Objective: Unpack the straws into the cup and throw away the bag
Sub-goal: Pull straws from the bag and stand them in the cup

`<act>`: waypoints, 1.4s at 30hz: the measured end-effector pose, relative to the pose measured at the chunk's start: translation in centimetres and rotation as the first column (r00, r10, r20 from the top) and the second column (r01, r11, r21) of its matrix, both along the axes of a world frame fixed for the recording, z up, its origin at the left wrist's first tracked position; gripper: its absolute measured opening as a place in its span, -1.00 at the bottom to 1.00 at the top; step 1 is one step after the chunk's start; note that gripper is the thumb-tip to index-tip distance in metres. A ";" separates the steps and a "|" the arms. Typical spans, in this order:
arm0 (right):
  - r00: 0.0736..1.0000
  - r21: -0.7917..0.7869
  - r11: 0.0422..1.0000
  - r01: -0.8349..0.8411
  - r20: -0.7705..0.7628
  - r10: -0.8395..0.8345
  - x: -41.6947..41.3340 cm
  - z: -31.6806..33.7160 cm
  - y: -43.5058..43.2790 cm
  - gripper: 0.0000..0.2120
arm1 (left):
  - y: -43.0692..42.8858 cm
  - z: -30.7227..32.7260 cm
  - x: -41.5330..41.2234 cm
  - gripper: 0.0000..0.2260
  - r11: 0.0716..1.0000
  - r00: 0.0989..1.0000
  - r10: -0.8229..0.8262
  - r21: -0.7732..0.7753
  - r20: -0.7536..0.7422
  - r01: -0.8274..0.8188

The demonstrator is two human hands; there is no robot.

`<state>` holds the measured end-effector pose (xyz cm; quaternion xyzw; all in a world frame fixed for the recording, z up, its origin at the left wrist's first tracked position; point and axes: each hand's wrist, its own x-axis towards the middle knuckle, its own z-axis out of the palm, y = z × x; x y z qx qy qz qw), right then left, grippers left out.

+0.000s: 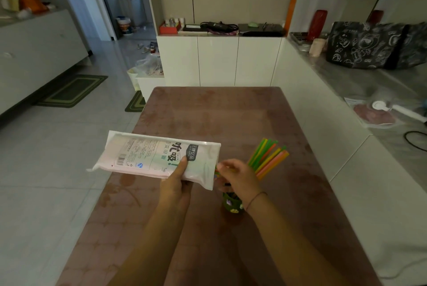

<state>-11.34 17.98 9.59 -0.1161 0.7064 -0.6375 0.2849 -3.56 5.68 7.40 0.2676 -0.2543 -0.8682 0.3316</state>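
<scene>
My left hand [176,184] grips a white printed straw bag [157,158] from below, thumb on top, holding it level over the brown table [208,119]. My right hand [238,176] sits at the bag's open right end, its fingers closed round a bunch of green, yellow and orange straws [269,158] that fan out up and to the right. A small dark green cup [232,204] with stickers stands on the table beneath my right wrist, mostly hidden by it.
White cabinets stand beyond the table's far edge. A grey counter [381,91] runs along the right with a black patterned bag [374,45] and a white handheld device [397,108]. Tiled floor with green mats [71,90] lies to the left.
</scene>
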 end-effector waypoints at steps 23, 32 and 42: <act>0.994 -0.246 0.965 0.085 0.088 -0.065 -3.4 -0.5 1.8 -0.87 | -1.0 -0.1 0.7 -0.74 0.974 0.998 0.067 0.216 -0.006 -0.064; 0.979 -0.414 0.903 0.109 0.202 -0.026 -4.3 1.1 3.3 -0.91 | -1.8 -0.1 1.5 -0.82 0.959 0.996 0.084 0.268 0.016 -0.086; 0.991 -0.420 0.905 0.063 0.134 -0.007 -1.1 -0.2 1.3 -0.86 | 0.1 0.2 0.4 -0.78 0.950 0.998 0.035 0.308 0.051 -0.049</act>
